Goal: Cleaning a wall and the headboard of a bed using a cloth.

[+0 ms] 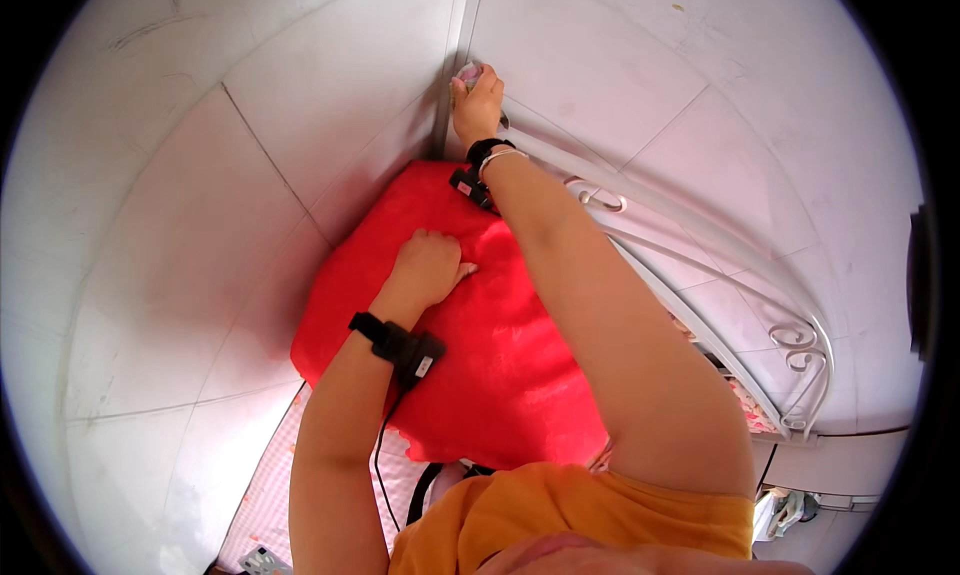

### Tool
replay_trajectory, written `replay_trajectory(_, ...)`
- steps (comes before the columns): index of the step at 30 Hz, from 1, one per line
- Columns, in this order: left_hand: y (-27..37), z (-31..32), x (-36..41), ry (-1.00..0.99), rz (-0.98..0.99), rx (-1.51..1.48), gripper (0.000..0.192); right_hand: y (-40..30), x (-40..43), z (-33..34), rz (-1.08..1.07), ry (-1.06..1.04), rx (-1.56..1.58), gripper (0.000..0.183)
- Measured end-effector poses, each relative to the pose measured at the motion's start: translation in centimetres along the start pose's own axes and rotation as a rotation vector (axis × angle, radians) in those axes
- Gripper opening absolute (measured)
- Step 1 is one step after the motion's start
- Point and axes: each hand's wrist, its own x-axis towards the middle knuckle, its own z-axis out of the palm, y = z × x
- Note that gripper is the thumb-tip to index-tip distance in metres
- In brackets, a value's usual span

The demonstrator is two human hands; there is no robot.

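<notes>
My right hand point(480, 114) reaches up to the corner between two tiled walls. Its fingers are closed around a small crumpled pale piece point(469, 72), perhaps cloth or tissue, with a pinkish patch; most of it is hidden by the hand. The piece is at the corner trim point(448, 117). Lower down, my left hand point(427, 267) rests on a bright red cover point(487, 350), fingers curled under and thumb out to the side. Whether it grips the fabric cannot be told.
A white metal bed headboard point(697, 222) with scrollwork runs along the right wall point(600, 65). Dark scuffs mark the left wall point(165, 237). A pink checked sheet point(262, 492) shows beneath the red cover. A black cable point(379, 462) hangs from the left wrist device point(409, 354).
</notes>
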Motion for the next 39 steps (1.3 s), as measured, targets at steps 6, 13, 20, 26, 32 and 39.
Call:
replay_trajectory(6,-1.3,0.5,-0.7,-0.009,-0.041,0.036,0.042,1.3,-0.9,-5.6,0.288,-0.609,0.128,0.033)
replay_trajectory(13,2.5,-5.1,-0.2,0.200,-0.115,-0.006,0.040,-0.3,-2.2,-25.5,1.049,-0.539,1.657,0.033)
replay_trajectory(20,23.3,-6.1,2.2,-0.193,-0.160,-1.542,0.032,0.0,-7.3,-41.3,1.053,-0.291,1.855,0.052)
replay_trajectory(26,31.9,5.5,3.0,-0.058,0.125,-1.137,0.016,4.1,-17.8,-53.2,1.346,-0.097,1.644,0.048)
replay_trajectory(32,34.9,8.4,3.2,-0.160,0.483,-0.234,0.052,11.4,-24.2,-59.8,1.362,0.355,1.023,0.028)
replay_trajectory(39,28.6,3.2,10.8,-0.296,0.113,0.435,0.074,23.5,-17.2,-60.3,0.268,-0.223,-0.461,0.033)
